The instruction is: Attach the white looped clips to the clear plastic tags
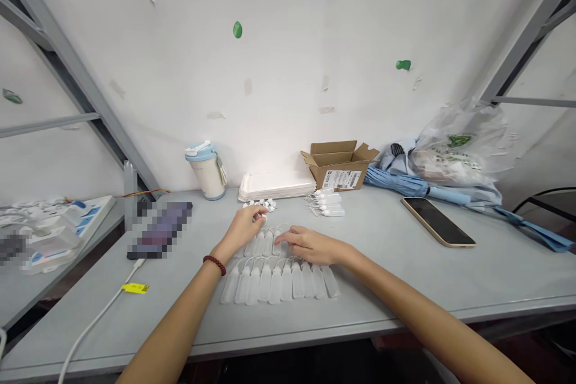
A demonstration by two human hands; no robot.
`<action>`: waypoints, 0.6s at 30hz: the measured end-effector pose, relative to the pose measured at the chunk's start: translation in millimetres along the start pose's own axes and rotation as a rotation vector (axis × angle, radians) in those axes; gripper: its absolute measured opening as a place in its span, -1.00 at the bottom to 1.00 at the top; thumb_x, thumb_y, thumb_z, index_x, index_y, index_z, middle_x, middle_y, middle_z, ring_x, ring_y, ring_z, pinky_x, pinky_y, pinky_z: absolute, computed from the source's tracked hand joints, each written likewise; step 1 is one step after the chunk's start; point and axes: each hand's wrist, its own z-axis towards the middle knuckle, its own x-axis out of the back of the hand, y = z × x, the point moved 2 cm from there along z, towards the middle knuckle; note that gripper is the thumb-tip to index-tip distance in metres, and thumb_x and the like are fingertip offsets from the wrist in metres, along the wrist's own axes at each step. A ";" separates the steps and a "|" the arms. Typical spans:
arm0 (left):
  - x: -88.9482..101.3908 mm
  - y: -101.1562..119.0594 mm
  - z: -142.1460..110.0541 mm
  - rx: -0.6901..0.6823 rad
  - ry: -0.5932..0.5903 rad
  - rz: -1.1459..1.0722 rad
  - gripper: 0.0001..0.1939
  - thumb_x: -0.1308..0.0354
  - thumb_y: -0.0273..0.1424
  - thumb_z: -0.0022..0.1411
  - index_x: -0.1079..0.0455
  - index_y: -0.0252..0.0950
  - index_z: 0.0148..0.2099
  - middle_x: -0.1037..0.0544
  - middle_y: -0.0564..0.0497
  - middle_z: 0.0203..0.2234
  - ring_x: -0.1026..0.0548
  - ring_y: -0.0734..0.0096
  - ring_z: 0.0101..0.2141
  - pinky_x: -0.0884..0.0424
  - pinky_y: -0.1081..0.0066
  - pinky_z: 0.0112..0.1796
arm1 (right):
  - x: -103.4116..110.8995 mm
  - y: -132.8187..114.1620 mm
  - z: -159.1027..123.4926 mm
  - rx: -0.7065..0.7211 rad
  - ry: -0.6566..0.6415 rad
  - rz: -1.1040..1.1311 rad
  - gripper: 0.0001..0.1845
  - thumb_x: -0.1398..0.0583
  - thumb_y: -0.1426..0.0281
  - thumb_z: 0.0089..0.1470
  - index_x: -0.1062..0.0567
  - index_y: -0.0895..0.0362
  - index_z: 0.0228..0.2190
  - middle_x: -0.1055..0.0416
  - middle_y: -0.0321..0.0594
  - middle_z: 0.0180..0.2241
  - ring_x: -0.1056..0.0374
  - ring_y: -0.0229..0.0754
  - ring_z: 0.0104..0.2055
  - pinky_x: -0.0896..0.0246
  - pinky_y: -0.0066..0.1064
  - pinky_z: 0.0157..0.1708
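Several flat translucent plastic pouches or bottles [264,285], with white necks and thin white cords, lie side by side in a row near the table's front. Behind them is a shorter row of similar translucent pieces [257,245], partly covered by my hands. My right hand [315,246] is over this row's right end, its index finger stretched out and touching a piece there. My left hand [245,228] is at the row's far side, fingers bent together beside small white caps [269,204]. Whatever is between those fingertips is too small to make out.
More corded pieces [330,204] lie by an open cardboard box [337,177]. A stack of white trays [276,185] and a cup [207,171] stand along the wall. Phones [438,222] lie on both sides, the left one with a cable [96,321]. A blue umbrella [400,182] lies at right.
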 end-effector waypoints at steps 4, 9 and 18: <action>-1.3 0.9 0.3 -0.011 -0.013 -0.004 -0.68 0.01 -0.40 0.08 -0.47 -0.34 -0.15 -0.57 -0.08 -0.25 -0.47 0.30 -0.33 -0.38 0.35 -0.26 | 0.7 6.7 -0.6 -0.029 0.013 -0.044 -0.56 0.05 0.52 0.12 -0.31 -0.02 0.00 -0.20 -0.24 -0.30 -0.22 -0.25 -0.34 -0.18 -0.37 -0.24; -1.2 -0.4 0.6 -0.007 -0.016 0.004 -0.67 0.02 -0.41 0.08 -0.47 -0.35 -0.16 -0.57 -0.08 -0.26 -0.47 0.31 -0.35 -0.37 0.35 -0.25 | 1.0 13.7 -2.8 -0.049 0.082 -0.087 -0.66 0.04 0.43 0.16 -0.39 0.05 -0.07 -0.25 -0.21 -0.27 -0.25 -0.25 -0.36 -0.17 -0.37 -0.26; -0.4 0.9 -0.4 -0.008 0.007 -0.023 -0.69 0.01 -0.41 0.07 -0.47 -0.33 -0.18 -0.57 -0.08 -0.26 -0.47 0.31 -0.35 -0.37 0.34 -0.26 | -1.2 3.3 -2.7 0.009 0.112 -0.099 -0.73 -0.01 0.39 0.17 -0.48 0.13 -0.20 -0.38 -0.19 -0.37 -0.29 -0.25 -0.38 -0.16 -0.44 -0.34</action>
